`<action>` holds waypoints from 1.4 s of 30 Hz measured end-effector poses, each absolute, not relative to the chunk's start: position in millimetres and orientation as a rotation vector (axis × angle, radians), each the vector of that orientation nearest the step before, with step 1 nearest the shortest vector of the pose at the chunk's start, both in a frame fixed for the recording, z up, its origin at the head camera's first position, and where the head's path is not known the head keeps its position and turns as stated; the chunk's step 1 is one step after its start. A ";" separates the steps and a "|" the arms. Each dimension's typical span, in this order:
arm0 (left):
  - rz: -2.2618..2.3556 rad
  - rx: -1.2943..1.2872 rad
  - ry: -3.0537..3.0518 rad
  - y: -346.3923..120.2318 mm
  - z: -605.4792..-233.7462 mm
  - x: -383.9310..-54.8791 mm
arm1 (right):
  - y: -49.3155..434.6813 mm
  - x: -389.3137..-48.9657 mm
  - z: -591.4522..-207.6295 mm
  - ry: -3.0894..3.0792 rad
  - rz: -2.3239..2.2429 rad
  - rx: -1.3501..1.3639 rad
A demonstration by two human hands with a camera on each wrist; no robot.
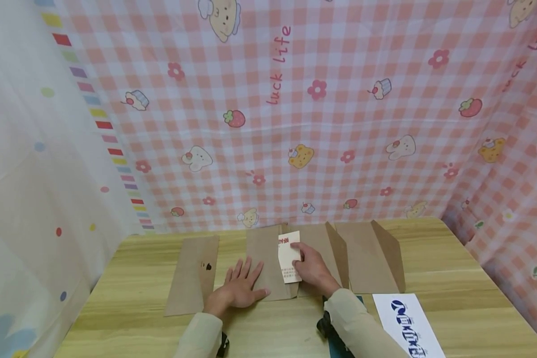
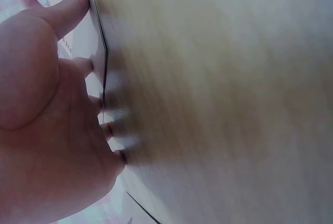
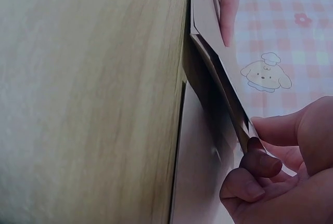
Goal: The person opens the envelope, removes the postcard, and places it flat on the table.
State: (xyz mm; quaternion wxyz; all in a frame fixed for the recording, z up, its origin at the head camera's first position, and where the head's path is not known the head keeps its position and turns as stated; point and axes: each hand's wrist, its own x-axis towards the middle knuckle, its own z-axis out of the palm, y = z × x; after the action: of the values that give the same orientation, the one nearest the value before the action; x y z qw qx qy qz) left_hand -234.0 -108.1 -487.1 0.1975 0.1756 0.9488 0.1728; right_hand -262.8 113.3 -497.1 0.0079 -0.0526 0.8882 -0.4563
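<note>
A brown paper envelope (image 1: 263, 243) lies on the table in front of both hands. My left hand (image 1: 241, 292) rests on its left part with the fingers spread, and the left wrist view shows this palm (image 2: 47, 130) low over the paper. A cream card (image 1: 288, 261) with red and small print is at the envelope's right side. My right hand (image 1: 315, 271) pinches the card's right edge. In the right wrist view, thumb and fingers of the right hand (image 3: 291, 167) grip a raised paper edge; how far the card sits inside the envelope cannot be told.
Another brown envelope (image 1: 185, 273) with a small dark mark lies at the left. Two more, one partly overlapped (image 1: 315, 236) and one farther right (image 1: 367, 258), have side flaps out. A white sheet (image 1: 391, 323) with blue print and a dark green item (image 1: 335, 345) lie near the right forearm.
</note>
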 end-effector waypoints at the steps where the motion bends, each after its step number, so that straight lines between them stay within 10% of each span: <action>1: 0.483 0.493 2.655 -108.1 -487.4 -233.8 | 113.7 -262.7 -497.4 2.778 -1.428 -0.168; 42: 0.479 0.500 2.667 -108.3 -490.3 -235.4 | 122.8 -258.8 -495.7 2.780 -1.434 -0.148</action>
State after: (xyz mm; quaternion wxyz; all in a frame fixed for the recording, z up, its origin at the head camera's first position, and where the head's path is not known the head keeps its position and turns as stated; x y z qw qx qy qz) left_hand -235.4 -108.3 -490.3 0.1920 0.1780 0.9499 0.1706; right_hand -258.8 122.8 -495.7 0.0049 -0.0473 0.8878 -0.4578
